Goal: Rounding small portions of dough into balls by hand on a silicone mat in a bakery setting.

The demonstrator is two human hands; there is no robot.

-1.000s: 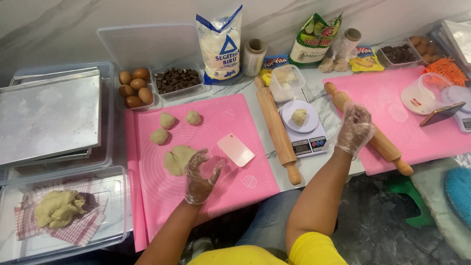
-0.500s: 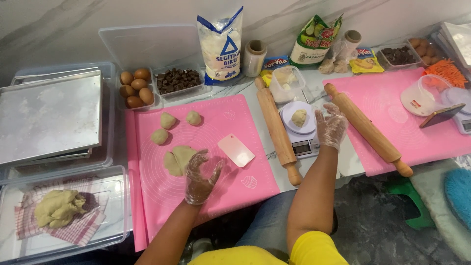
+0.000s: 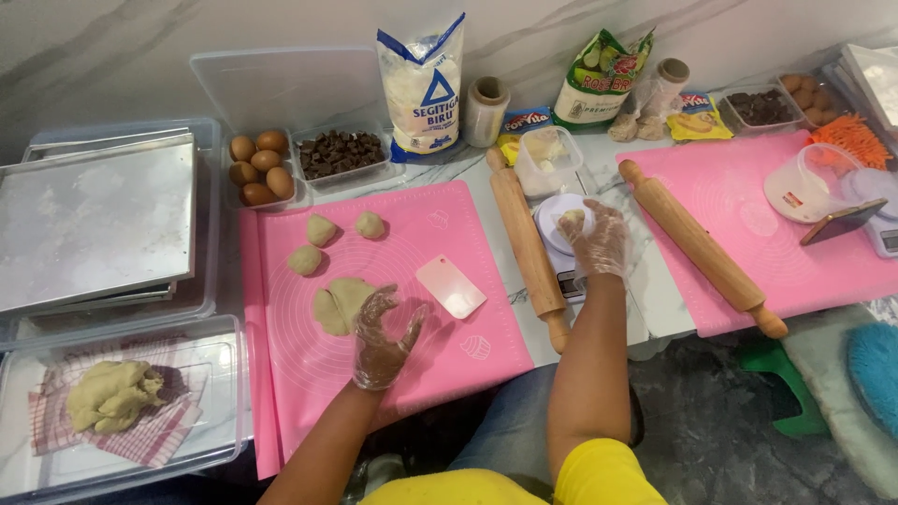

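Observation:
My left hand (image 3: 382, 341), in a clear glove, lies flat with fingers spread on a pink mat (image 3: 449, 224). It touches the near edge of a flattened dough lump (image 3: 339, 301). Three small dough balls (image 3: 321, 229) sit further back on the mat, and a pink scraper (image 3: 451, 286) lies to the right of the hand. My gloved right hand (image 3: 599, 238) reaches over a small white plate (image 3: 550, 234) on a kitchen scale. Its fingers close on a dough piece (image 3: 571, 218) there. A wooden rolling pin (image 3: 524, 243) lies between the mat and the scale.
A second rolling pin (image 3: 697, 243) lies on another pink mat (image 3: 748, 187) at right. At the back stand eggs (image 3: 260, 166), chocolate chunks (image 3: 339, 152) and a flour bag (image 3: 421, 89). Stacked metal trays (image 3: 94, 220) and a container of dough (image 3: 112, 397) sit left.
My right hand moved left from the second rolling pin to the plate on the scale and reached the dough piece. My left hand stayed on the mat.

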